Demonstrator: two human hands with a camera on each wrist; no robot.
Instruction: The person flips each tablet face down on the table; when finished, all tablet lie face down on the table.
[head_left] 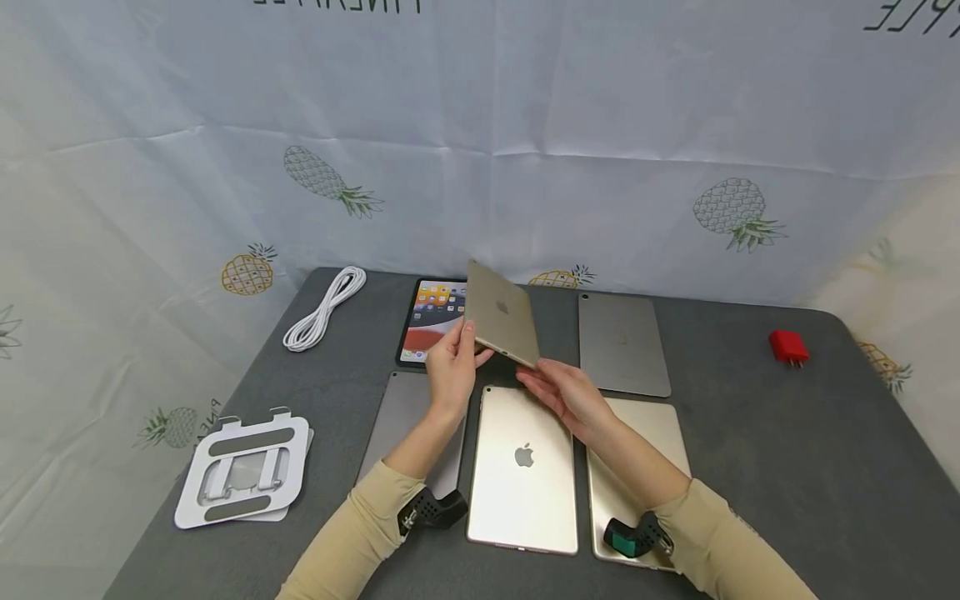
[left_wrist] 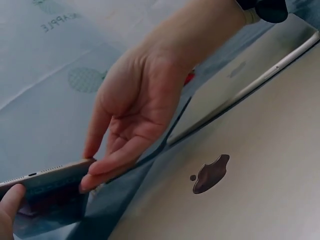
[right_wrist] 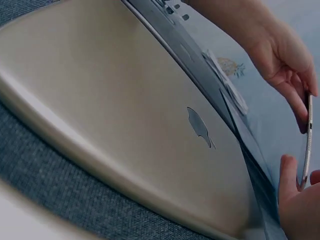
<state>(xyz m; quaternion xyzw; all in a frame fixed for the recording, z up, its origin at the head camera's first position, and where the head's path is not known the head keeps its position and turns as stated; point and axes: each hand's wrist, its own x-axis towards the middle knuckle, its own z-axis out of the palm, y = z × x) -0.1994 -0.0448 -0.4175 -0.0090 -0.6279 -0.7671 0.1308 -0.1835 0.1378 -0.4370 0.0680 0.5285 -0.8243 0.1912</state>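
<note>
Both hands hold a gold tablet up off the table, its back tilted toward me. My left hand grips its lower left corner, thumb on the back. At the lower right corner, my right hand pinches the edge between thumb and fingers, as the left wrist view shows. Below the hands lies another gold tablet, logo side up. A dark grey tablet lies under the left forearm, and a third gold tablet under the right. Behind the held tablet, a tablet with a lit screen is partly covered.
A grey tablet lies face down at the back right. Further right sits a red charger plug. On the left are a coiled white cable and a white folding stand. A pineapple-print curtain hangs behind the table.
</note>
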